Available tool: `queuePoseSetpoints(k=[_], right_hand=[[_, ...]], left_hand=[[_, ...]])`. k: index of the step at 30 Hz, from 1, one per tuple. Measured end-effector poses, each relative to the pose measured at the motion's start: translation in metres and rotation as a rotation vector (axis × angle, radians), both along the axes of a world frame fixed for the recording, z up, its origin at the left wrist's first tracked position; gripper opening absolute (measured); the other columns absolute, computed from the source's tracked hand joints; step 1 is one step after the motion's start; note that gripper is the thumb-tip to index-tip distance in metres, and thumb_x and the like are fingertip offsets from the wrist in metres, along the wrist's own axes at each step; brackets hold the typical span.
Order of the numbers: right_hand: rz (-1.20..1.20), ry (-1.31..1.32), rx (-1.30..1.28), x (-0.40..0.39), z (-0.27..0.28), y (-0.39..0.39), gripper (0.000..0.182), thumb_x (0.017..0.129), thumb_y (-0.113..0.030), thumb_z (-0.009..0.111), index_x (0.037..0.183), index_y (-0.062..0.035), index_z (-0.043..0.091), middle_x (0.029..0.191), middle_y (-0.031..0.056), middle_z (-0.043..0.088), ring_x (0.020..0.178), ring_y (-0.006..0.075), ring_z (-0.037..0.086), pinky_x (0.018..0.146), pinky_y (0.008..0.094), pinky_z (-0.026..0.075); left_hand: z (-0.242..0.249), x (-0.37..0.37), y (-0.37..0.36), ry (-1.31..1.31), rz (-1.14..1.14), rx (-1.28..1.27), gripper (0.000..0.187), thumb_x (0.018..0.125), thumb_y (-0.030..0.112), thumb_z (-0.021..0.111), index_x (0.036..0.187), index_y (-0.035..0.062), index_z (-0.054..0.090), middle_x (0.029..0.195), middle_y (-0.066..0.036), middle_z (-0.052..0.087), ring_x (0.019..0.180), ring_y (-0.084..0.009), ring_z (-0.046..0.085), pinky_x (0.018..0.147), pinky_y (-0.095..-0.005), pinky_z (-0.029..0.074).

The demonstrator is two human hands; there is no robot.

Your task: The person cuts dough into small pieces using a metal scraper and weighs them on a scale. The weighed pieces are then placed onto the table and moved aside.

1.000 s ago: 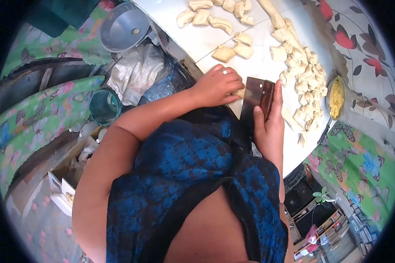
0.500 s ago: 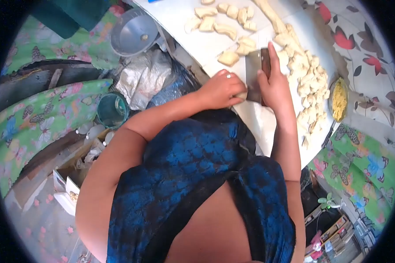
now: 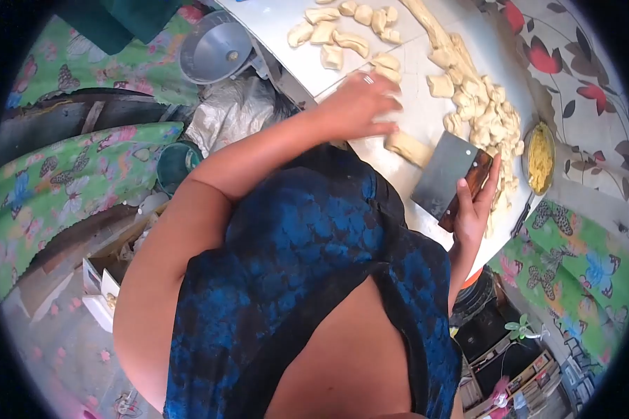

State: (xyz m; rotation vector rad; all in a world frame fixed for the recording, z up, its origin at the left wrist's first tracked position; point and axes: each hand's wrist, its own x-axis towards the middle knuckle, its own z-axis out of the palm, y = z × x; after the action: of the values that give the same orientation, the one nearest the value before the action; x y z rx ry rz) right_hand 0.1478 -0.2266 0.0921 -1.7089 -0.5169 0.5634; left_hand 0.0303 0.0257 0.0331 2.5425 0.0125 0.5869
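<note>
My right hand point(image 3: 474, 206) grips the dark wooden handle of a dough scraper point(image 3: 446, 174), its broad metal blade tilted and pointing left. Just left of the blade lies a short log of pale dough point(image 3: 408, 148). Above that log, my left hand point(image 3: 362, 105) is open with fingers apart, close to a couple of cut dough pieces point(image 3: 386, 66). A long dough strip point(image 3: 426, 24) stretches from the far edge toward a heap of small dough lumps point(image 3: 489, 112) on the right.
More cut dough pieces point(image 3: 349, 42) sit at the far side of the white table point(image 3: 279, 35). A bowl of yellow, crumbly or grated-looking stuff point(image 3: 540, 164) stands at the right edge, by a flowered curtain point(image 3: 580, 70). A grey basin point(image 3: 217, 49) is off the table's left.
The scraper has moved down and right with my right hand, and its blade has turned. My left hand has shifted up and opened, off the dough log.
</note>
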Motion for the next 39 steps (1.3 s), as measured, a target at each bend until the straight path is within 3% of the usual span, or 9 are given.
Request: queuePoseSetpoints(k=[6, 11, 24, 28, 29, 32, 34, 35, 39], right_hand=[[0.156, -0.232, -0.165, -0.014, 0.013, 0.023, 0.073, 0.087, 0.003, 0.05, 0.148, -0.0093, 0.012, 0.147, 0.02, 0.026, 0.135, 0.027, 0.03, 0.109, 0.0348, 0.024], [0.2, -0.29, -0.368, -0.03, 0.027, 0.042, 0.071, 0.088, 0.0, 0.049, 0.147, -0.0138, 0.013, 0.133, 0.025, 0.045, 0.123, 0.0345, 0.048, 0.099, 0.0365, 0.04], [0.287, -0.359, -0.45, -0.029, 0.016, 0.058, 0.069, 0.088, 0.0, 0.047, 0.146, -0.016, 0.014, 0.129, 0.0244, 0.049, 0.113, 0.0402, 0.053, 0.091, 0.0427, 0.045], [0.316, -0.437, -0.6, -0.003, 0.011, 0.101, 0.066, 0.087, -0.011, 0.048, 0.145, -0.0155, 0.017, 0.118, 0.0244, 0.057, 0.099, 0.0444, 0.058, 0.084, 0.045, 0.047], [0.292, -0.523, -0.46, 0.012, 0.003, 0.107, 0.065, 0.086, -0.012, 0.048, 0.144, -0.015, 0.019, 0.114, 0.0257, 0.058, 0.097, 0.0442, 0.058, 0.083, 0.0448, 0.047], [0.208, -0.439, -0.303, 0.039, -0.009, 0.107, 0.067, 0.087, -0.012, 0.05, 0.145, -0.0127, 0.018, 0.116, 0.0269, 0.057, 0.106, 0.0398, 0.058, 0.09, 0.0407, 0.046], [0.167, -0.383, -0.07, 0.038, -0.003, 0.09, 0.07, 0.087, -0.004, 0.05, 0.147, -0.0096, 0.014, 0.133, 0.0234, 0.046, 0.124, 0.031, 0.047, 0.101, 0.0366, 0.037], [0.104, -0.12, 0.023, 0.031, 0.007, 0.08, 0.071, 0.087, 0.004, 0.049, 0.147, -0.0068, 0.012, 0.144, 0.02, 0.031, 0.134, 0.0254, 0.032, 0.108, 0.0351, 0.027], [0.091, -0.122, -0.136, 0.017, 0.02, 0.045, 0.07, 0.088, 0.004, 0.048, 0.147, -0.0069, 0.012, 0.146, 0.0204, 0.028, 0.135, 0.0267, 0.03, 0.109, 0.0348, 0.023]], left_hand=[[-0.024, 0.016, -0.038, 0.14, -0.236, -0.054, 0.048, 0.077, 0.035, 0.068, 0.115, 0.007, 0.058, 0.112, -0.008, 0.06, 0.11, -0.0238, 0.053, 0.095, -0.041, 0.037], [-0.025, 0.009, -0.038, 0.111, -0.172, -0.106, 0.039, 0.076, 0.029, 0.07, 0.106, 0.0068, 0.06, 0.102, -0.008, 0.061, 0.104, -0.0242, 0.055, 0.092, -0.0381, 0.039], [-0.026, 0.007, -0.037, 0.051, -0.184, -0.064, 0.03, 0.074, 0.026, 0.07, 0.096, 0.0066, 0.062, 0.092, -0.006, 0.06, 0.096, -0.0237, 0.056, 0.087, -0.0373, 0.042], [-0.027, 0.006, -0.044, 0.074, -0.119, -0.029, 0.029, 0.073, 0.023, 0.07, 0.095, 0.0069, 0.062, 0.09, -0.008, 0.06, 0.092, -0.0251, 0.057, 0.085, -0.0383, 0.043], [-0.028, 0.005, -0.043, 0.042, -0.112, -0.051, 0.028, 0.073, 0.023, 0.07, 0.095, 0.0067, 0.062, 0.089, -0.008, 0.06, 0.091, -0.0252, 0.057, 0.084, -0.0381, 0.043], [-0.024, 0.003, -0.036, 0.001, -0.103, -0.078, 0.03, 0.074, 0.022, 0.069, 0.098, 0.0069, 0.062, 0.091, -0.008, 0.059, 0.091, -0.025, 0.057, 0.083, -0.0368, 0.044], [-0.017, -0.001, -0.029, 0.085, 0.073, -0.273, 0.031, 0.075, 0.023, 0.069, 0.101, 0.0089, 0.064, 0.098, -0.01, 0.058, 0.093, -0.0256, 0.056, 0.085, -0.0359, 0.042], [-0.016, -0.001, -0.02, 0.108, 0.132, -0.269, 0.034, 0.074, 0.031, 0.071, 0.101, 0.0108, 0.065, 0.108, -0.01, 0.056, 0.1, -0.0265, 0.054, 0.09, -0.0385, 0.039], [-0.001, 0.008, -0.018, -0.089, 0.255, 0.024, 0.043, 0.071, 0.043, 0.072, 0.1, 0.0118, 0.066, 0.121, -0.007, 0.052, 0.115, -0.0271, 0.047, 0.096, -0.0437, 0.033]])
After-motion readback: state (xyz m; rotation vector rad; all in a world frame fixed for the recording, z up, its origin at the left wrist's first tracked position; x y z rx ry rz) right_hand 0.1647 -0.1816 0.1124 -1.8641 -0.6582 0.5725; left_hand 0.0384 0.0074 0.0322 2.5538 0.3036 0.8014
